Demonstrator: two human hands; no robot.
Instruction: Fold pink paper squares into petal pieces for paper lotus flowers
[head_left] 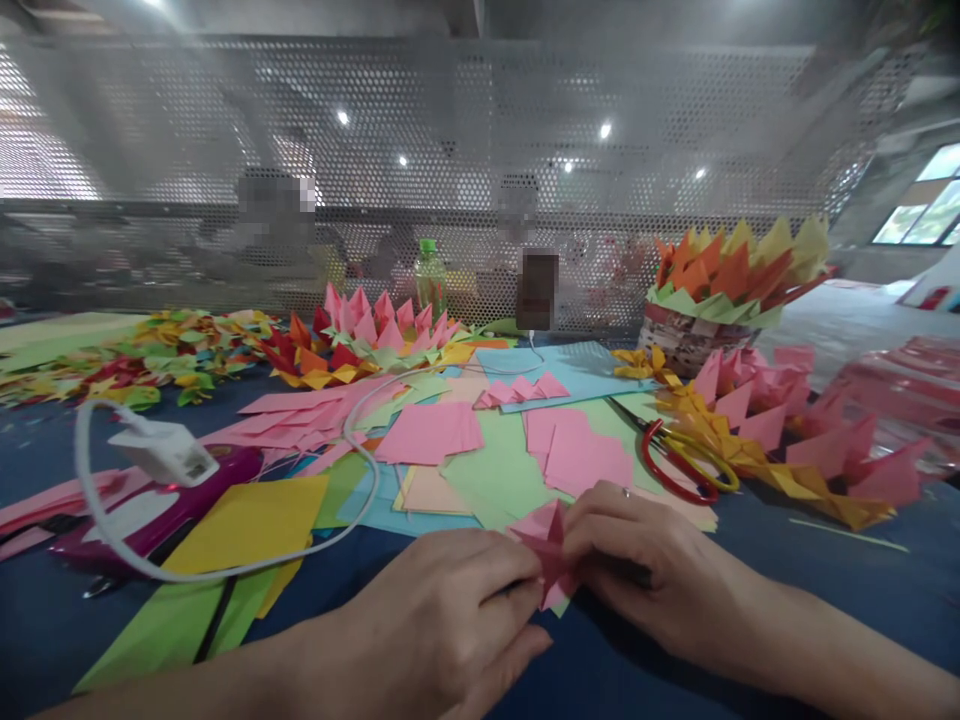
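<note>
Between both hands is a pink folded paper point(551, 545), its points sticking up above the blue tabletop. My left hand point(450, 610) pinches its left side, fingers curled. From the right, my right hand point(645, 560) grips the other side between thumb and fingers; a ring shows on one finger. Just beyond lie pink paper squares point(581, 455) on a green sheet point(487, 470). Another stack of pink squares point(431, 432) is farther left. Scissors point(679, 460) with red and yellow handles lie beyond my right hand.
A purple power strip point(157, 510) with a white charger point(165, 450) and looping cable point(360, 400) is at left. Folded pink and yellow pieces point(765, 430) line the right. Behind stand a bottle point(429, 275), a phone point(538, 290) and a pot of paper petals point(697, 330).
</note>
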